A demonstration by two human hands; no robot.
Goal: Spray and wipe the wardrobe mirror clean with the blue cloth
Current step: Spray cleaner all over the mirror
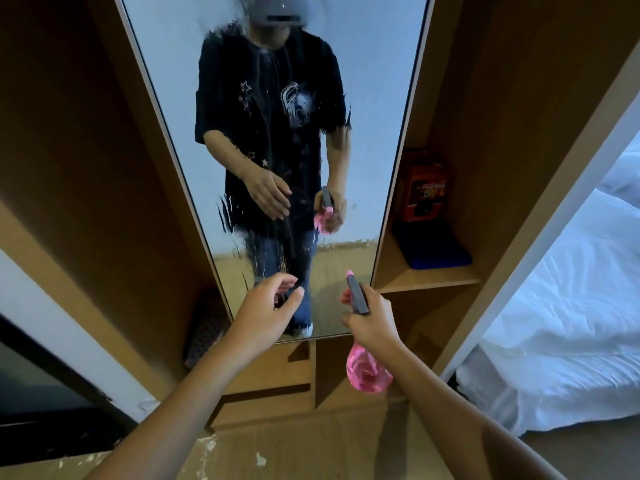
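right hand (pixel 369 323) grips pink bottle (pixel 367 370), nozzle toward glass | left hand (pixel 268 308) holds nothing, fingers loosely curled, apart from right | mirror (pixel 277 133) just beyond both hands, tall axis upright, wet with streaks | blue cloth (pixel 438 252) on shelf (pixel 429 278), far right, nearer the right hand

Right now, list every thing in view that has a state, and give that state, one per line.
Wardrobe mirror: upright, wet, streaked with running spray.
Spray bottle: held with nozzle toward the mirror, pink liquid inside.
Right hand: grips the spray bottle's neck.
Left hand: empty, fingers loosely curled, near the glass.
Blue cloth: lying flat on the wardrobe shelf, unused.
Red box: standing upright on the blue cloth.
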